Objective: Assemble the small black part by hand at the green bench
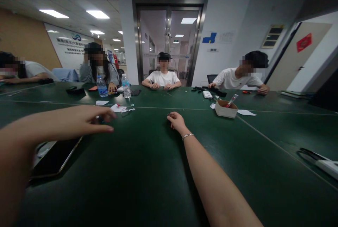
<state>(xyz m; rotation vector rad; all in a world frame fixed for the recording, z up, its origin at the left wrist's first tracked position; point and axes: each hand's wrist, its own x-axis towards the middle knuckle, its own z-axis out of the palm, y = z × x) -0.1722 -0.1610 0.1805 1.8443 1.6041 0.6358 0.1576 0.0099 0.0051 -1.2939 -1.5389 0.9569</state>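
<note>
My right grip (177,122) pinches a small dark thing (169,114) at the green bench (137,174), while my left grip (76,122) hangs, loosely spread, near a dark-screened device (58,157).

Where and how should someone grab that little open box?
Probably pinch the open box by its near wall, toward its left end, from above, using the right hand, the closer one: its walls stand upright, and the slim object sticking out leans right.

The table (142,170) is dark green with thin pale lines. Near left, the flat device (56,158) is black, gold-edged. The right hand (177,122) has a dark small object (169,115); the bracelet (188,136) is silver, the far-right box (226,112) beige.
</note>
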